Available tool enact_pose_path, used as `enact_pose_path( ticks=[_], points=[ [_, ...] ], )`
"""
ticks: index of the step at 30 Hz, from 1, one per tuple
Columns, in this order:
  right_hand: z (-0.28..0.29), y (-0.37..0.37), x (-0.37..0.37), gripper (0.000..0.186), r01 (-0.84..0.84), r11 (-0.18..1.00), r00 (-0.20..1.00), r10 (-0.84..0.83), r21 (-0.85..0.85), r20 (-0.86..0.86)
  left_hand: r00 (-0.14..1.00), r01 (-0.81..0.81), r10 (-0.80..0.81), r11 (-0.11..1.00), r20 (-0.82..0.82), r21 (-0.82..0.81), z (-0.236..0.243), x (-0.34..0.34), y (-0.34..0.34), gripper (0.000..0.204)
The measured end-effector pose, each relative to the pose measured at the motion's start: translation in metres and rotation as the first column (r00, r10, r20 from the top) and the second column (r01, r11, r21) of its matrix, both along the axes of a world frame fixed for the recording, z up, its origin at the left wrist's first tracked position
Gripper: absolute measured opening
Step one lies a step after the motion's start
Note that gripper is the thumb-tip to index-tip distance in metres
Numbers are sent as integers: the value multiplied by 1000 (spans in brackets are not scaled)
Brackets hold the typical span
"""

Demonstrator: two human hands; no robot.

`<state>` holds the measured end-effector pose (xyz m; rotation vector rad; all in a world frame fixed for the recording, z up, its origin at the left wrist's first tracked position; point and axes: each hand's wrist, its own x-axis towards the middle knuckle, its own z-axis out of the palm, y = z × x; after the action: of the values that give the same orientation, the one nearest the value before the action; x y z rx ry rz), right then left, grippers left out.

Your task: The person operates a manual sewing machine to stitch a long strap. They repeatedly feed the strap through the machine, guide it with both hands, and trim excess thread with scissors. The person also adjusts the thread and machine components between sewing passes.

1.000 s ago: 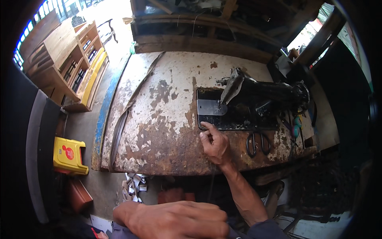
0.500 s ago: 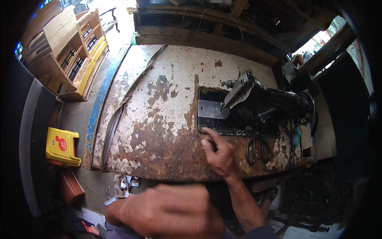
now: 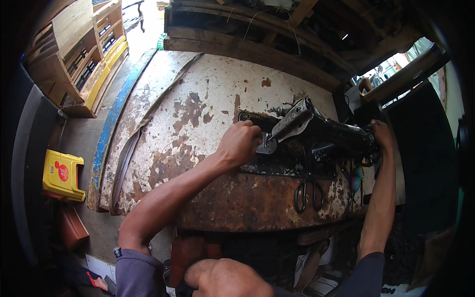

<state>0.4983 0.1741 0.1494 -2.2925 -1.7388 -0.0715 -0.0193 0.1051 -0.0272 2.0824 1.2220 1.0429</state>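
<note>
A black, worn sewing machine [image 3: 336, 134] stands on the right half of a scuffed table [image 3: 213, 203]. My left hand [image 3: 241, 143] is at the left end of its bed, beside the metal needle plate [image 3: 267, 144]. Its fingers are curled together, and whatever they may hold is hidden. My right hand [image 3: 382, 132] reaches to the machine's far right end, its fingers closed round the handwheel [image 3: 370, 148]. Black-handled scissors [image 3: 320, 197] lie in front of the bed, their blades pointing toward the machine.
A long grey fabric strip [image 3: 129, 148] runs along the table's left side. Beyond the blue-painted edge [image 3: 111, 131] are a yellow plastic stool [image 3: 63, 174] and a wooden shelf unit [image 3: 81, 64]. Dark timber beams [image 3: 237, 47] border the far side. A small turquoise item [image 3: 357, 179] lies right of the scissors.
My left hand has risen from the lower edge to the needle plate. My right hand has moved from the bed's front edge, right and away, onto the handwheel. The view has shifted slightly.
</note>
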Motion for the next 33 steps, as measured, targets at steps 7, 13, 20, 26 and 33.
enact_pose_path(
  ticks=[7, 13, 20, 26, 33],
  points=[
    [14, 7, -11, 48, 15, 998, 999, -12, -63, 46, 999, -30, 30, 999, 29, 21, -20, 4, 0, 13],
    [-12, -117, -45, 37, 207, 948, 978, -202, 240, -43, 998, -43, 42, 999, 50, 10, -23, 6, 2, 14],
    [-109, -236, -253, 34, -106, 898, 986, 151, 426, -72, 994, -75, 76, 997, 74, -12, -23, 8, 0, 15],
    [-161, -266, -343, 36, -416, 881, 887, 448, 224, -114, 993, -90, 92, 996, 76, -29, -20, 9, 1, 14],
    [-166, -263, -334, 35, -430, 880, 882, 457, 202, -112, 992, -111, 109, 994, 64, 23, -24, 13, 2, 14]
  ],
)
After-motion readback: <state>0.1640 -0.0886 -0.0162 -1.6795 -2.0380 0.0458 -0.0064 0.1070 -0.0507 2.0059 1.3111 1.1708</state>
